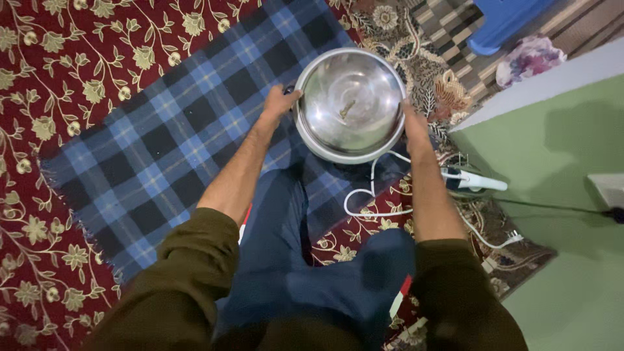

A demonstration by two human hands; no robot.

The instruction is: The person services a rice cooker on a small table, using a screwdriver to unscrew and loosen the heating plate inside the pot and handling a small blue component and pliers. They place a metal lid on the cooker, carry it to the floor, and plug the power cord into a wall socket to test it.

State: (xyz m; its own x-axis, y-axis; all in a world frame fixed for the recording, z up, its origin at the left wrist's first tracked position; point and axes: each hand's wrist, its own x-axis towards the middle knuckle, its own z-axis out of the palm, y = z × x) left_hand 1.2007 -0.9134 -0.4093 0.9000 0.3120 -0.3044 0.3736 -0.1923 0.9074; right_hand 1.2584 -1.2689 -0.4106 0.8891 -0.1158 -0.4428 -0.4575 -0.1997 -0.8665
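A round shiny steel pot (pixel 351 104) with a small metal stub at its centre rests on a blue plaid blanket (pixel 175 143). My left hand (pixel 281 103) grips the pot's left rim. My right hand (pixel 412 123) grips its right rim. Both arms reach forward over my legs in dark blue trousers (pixel 305 273), and my sleeves are olive brown.
A white cord (pixel 370 195) loops on the floor below the pot and leads to a white handheld appliance (pixel 474 180). Red floral carpet (pixel 58 78) surrounds the blanket. A green wall (pixel 559 195) stands at right, with a blue stool (pixel 500 23) and patterned cloth (pixel 530 58) beyond.
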